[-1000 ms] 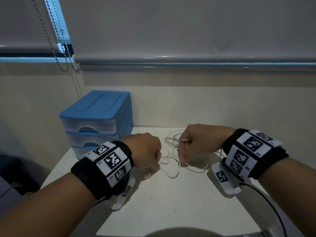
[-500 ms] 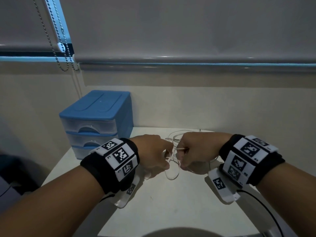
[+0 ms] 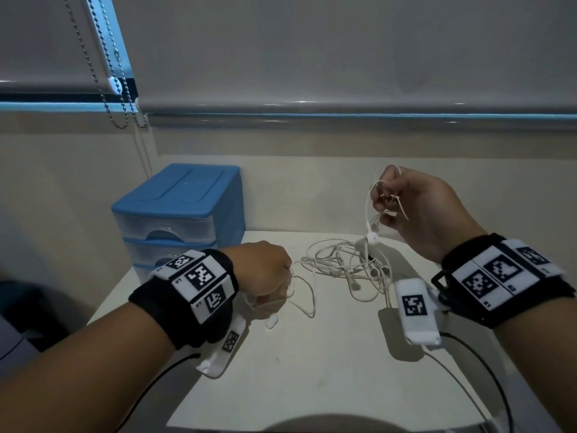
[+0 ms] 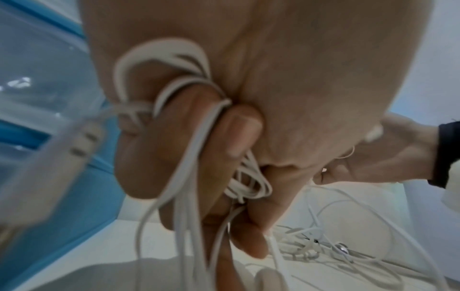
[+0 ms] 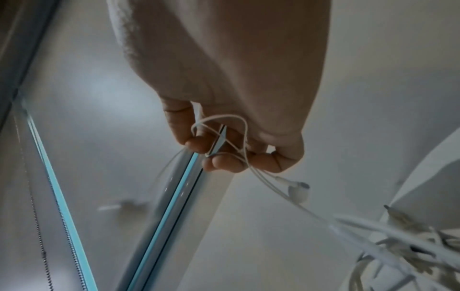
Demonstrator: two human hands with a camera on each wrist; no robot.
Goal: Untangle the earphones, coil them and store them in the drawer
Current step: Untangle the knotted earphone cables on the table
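Two hands, now parted: right hand [image 3: 415,210] raised, pinching earphones [image 3: 346,264] strand; left hand [image 3: 262,273] low, fisted on cable. Tangle on surface [image 3: 312,370], partly drawn out. Drawer [image 3: 168,232] closed.

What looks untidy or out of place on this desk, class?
The white earphone cables lie in a knotted heap on the table, strung between the left hand and the raised right hand. The drawer unit looks shut and tidy.

Glossy plastic drawer unit [image 3: 178,214]
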